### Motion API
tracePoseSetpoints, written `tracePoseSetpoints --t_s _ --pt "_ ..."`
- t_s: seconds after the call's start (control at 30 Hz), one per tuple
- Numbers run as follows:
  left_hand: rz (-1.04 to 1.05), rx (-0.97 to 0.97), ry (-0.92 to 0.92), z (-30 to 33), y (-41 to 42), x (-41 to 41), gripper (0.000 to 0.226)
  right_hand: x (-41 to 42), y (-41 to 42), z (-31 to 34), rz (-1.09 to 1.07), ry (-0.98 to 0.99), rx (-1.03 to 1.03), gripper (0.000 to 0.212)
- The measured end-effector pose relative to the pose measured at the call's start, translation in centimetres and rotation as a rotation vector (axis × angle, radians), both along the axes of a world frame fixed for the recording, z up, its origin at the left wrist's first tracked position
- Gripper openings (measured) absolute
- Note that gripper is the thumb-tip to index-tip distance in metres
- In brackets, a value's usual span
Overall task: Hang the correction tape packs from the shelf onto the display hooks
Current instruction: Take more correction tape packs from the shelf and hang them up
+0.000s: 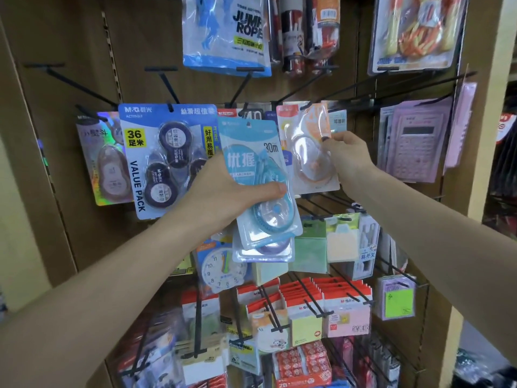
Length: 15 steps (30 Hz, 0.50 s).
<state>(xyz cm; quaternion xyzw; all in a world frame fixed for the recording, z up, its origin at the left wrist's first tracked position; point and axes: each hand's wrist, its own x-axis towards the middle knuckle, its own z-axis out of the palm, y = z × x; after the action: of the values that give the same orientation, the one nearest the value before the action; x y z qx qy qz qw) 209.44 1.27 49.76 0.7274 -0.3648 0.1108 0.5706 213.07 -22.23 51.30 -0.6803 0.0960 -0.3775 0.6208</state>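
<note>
left hand (223, 191) gripping blue pack (260, 177), right hand (347, 155) pinching orange pack (307, 147)

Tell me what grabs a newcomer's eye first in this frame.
Dead centre, the left hand grips a stack of light blue correction tape packs in front of the display. Just right of it, the right hand pinches the edge of an orange correction tape pack hanging on a hook. To the left hangs a big blue 36 m value pack.
</note>
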Motion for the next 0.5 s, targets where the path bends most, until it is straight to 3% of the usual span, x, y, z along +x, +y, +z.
tracePoseSetpoints --t_s 0.13,0.27,0.5 --pt "-0.005 0.011 -0.015 -0.4 -0.3 0.6 0.032 2.6 0.0 0.4 -0.025 0.020 -0.057 0.023" --pt "0.007 0.022 -0.021 -0.8 -0.3 1.1 0.032 5.0 0.2 0.7 -0.054 0.057 -0.054 0.015" --pt "0.002 0.032 -0.003 -1.3 -0.6 1.9 0.035 6.7 0.3 0.5 -0.056 0.088 -0.039 0.030"
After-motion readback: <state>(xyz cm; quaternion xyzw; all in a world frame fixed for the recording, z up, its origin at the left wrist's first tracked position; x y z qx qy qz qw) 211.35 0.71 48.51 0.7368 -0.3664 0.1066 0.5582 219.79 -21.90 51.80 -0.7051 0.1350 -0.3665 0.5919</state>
